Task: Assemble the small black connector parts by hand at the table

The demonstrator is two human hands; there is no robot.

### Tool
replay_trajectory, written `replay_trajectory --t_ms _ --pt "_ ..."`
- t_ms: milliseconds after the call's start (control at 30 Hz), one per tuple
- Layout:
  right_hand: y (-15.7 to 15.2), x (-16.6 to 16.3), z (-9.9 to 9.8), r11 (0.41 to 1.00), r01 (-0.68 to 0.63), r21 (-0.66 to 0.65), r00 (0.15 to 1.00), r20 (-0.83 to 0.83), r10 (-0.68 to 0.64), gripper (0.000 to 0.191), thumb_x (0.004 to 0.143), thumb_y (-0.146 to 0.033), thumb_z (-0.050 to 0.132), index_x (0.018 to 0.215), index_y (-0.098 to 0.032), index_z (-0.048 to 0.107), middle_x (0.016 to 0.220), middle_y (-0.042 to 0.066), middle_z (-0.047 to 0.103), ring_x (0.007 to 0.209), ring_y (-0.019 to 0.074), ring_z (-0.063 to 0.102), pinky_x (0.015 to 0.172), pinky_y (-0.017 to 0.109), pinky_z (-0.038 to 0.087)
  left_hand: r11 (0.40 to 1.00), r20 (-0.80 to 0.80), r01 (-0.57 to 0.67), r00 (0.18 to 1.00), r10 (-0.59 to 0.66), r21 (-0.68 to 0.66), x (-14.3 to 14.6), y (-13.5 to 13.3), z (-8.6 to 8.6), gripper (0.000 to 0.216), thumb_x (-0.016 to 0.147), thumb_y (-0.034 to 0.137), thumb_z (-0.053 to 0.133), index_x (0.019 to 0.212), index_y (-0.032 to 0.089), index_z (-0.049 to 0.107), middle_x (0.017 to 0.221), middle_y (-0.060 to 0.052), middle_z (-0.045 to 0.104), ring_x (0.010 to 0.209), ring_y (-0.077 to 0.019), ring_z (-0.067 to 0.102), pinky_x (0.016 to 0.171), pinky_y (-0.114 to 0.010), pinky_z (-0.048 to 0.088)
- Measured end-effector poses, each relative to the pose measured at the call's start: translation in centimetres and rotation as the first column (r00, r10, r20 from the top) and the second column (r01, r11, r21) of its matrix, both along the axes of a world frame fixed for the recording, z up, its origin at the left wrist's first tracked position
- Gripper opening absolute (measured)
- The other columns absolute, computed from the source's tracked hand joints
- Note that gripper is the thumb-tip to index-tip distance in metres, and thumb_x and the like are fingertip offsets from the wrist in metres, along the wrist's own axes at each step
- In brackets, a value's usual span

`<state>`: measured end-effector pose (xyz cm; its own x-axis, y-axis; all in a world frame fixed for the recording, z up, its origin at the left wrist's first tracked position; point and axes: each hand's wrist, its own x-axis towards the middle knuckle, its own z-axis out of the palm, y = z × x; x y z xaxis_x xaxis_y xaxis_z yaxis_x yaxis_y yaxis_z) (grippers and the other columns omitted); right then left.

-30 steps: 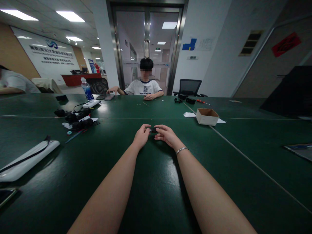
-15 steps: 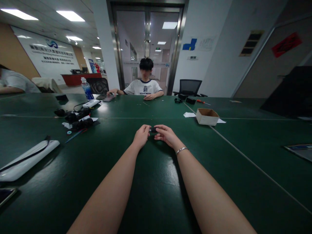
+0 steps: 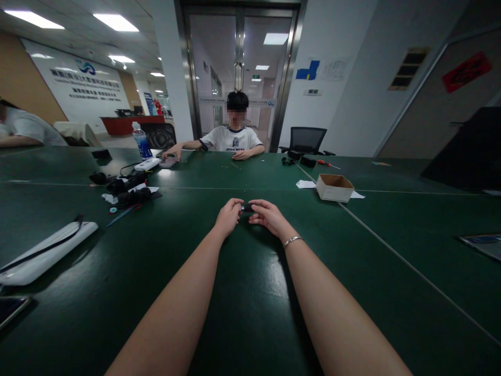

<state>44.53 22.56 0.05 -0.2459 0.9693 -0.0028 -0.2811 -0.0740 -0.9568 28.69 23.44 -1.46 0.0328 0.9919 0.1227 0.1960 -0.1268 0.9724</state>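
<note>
A small black object with a silvery left end [image 3: 247, 208] is held between my two hands, just above the green table [image 3: 242, 287]. It resembles a USB stick, but it is too small to be sure. My left hand [image 3: 228, 217] pinches the silvery end between thumb and fingers. From the other side, my right hand [image 3: 269, 217] grips the black end with its thumb and fingertips, and a silver bracelet circles that wrist. The fingers cover both ends of the object.
An open cardboard box [image 3: 334, 188] stands to the right over white paper. Black devices and cables [image 3: 131, 189] lie at left, near a bottle [image 3: 141, 141] and a long white case [image 3: 49, 250]. Across the table sits a person [image 3: 237, 137]; a screwdriver [image 3: 327, 164] lies at far right.
My hands keep the same hold on the small object. The person opposite has stretched an arm further toward the left side of the table. The view has shifted slightly.
</note>
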Motion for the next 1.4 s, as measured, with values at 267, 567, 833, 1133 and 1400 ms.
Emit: replay_trajectory --t_ms 267,567,833,1133,1400 --pt "-0.15 -0.09 0.21 1.000 0.011 -0.005 1.000 0.005 -0.011 0.014 0.085 -0.006 0.057 0.097 -0.013 0.059 0.080 0.006 0.067 0.054 0.0120 0.065 0.053 0.022 0.058 0.999 -0.036 0.012 0.999 -0.010 0.052 -0.08 0.20 -0.31 0.028 0.084 0.022 0.044 0.108 0.018 0.058 0.080 -0.003 0.058 0.066 -0.0117 0.053 0.047 -0.017 0.040" --pt "-0.14 0.02 0.13 1.000 0.006 -0.002 1.000 0.006 -0.006 0.013 0.085 -0.007 0.057 0.096 -0.014 0.059 0.085 0.006 0.067 0.054 0.0115 0.065 0.054 0.023 0.059 0.998 -0.038 0.001 0.999 0.001 0.058 -0.02 0.13 -0.33 0.027 0.089 0.033 0.042 0.104 0.018 0.058 0.070 -0.001 0.052 0.055 -0.0092 0.048 0.045 -0.016 0.038" --pt "-0.09 0.07 0.13 1.000 0.000 -0.001 1.000 0.013 0.000 0.012 0.086 -0.009 0.059 0.097 -0.014 0.059 0.084 0.006 0.067 0.055 0.0113 0.065 0.054 0.022 0.059 1.000 0.003 0.008 1.000 -0.008 0.016 -0.02 -0.14 0.06 0.028 0.090 0.032 0.039 0.105 0.019 0.058 0.072 -0.001 0.052 0.057 -0.0097 0.048 0.045 -0.017 0.039" --pt "-0.07 0.00 0.07 1.000 0.008 -0.008 1.000 0.005 -0.008 0.013 0.085 -0.008 0.060 0.097 -0.014 0.059 0.083 0.006 0.067 0.053 0.0116 0.064 0.052 0.022 0.058 1.000 -0.020 0.007 1.000 -0.007 0.029 0.06 0.12 -0.20 0.028 0.089 0.033 0.039 0.106 0.019 0.058 0.068 0.000 0.050 0.056 -0.0097 0.048 0.044 -0.016 0.037" --pt "0.04 0.01 0.05 1.000 -0.004 -0.008 1.000 0.007 0.004 0.013 0.084 -0.009 0.060 0.096 -0.015 0.060 0.084 0.005 0.067 0.054 0.0117 0.065 0.052 0.022 0.058 0.999 0.022 0.043 0.999 -0.044 0.027 0.08 -0.35 0.22 0.026 0.088 0.029 0.040 0.105 0.018 0.058 0.067 0.001 0.049 0.054 -0.0090 0.046 0.046 -0.017 0.037"
